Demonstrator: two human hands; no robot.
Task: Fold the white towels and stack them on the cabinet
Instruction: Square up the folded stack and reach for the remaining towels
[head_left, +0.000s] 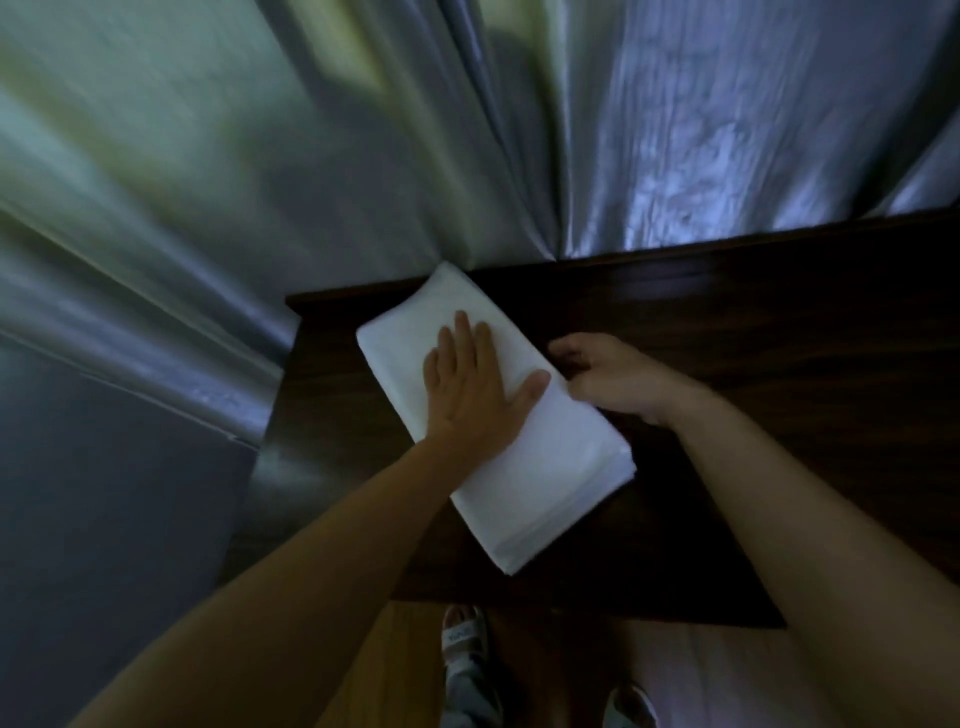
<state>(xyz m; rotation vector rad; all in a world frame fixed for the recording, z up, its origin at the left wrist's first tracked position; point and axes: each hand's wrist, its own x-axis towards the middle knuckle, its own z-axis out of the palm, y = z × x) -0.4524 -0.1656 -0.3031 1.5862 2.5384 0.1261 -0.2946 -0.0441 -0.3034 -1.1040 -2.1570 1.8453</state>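
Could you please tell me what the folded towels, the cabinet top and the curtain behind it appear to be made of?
Folded towels: soft white cloth, matte, layered edges showing at the near end; probably cotton, though the weave is too blurred to tell. Cabinet top: dark wood or wood-look laminate, with grain streaks and a dull sheen. Curtain: smooth, glossy fabric, shiny along its folds; satin-like.

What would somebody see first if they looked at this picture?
The bright folded white towel jumps out, lying slantwise on the dark wooden cabinet. The left hand presses flat on top of it, while the right hand curls at its right edge. Behind the cabinet hangs a shiny grey curtain.
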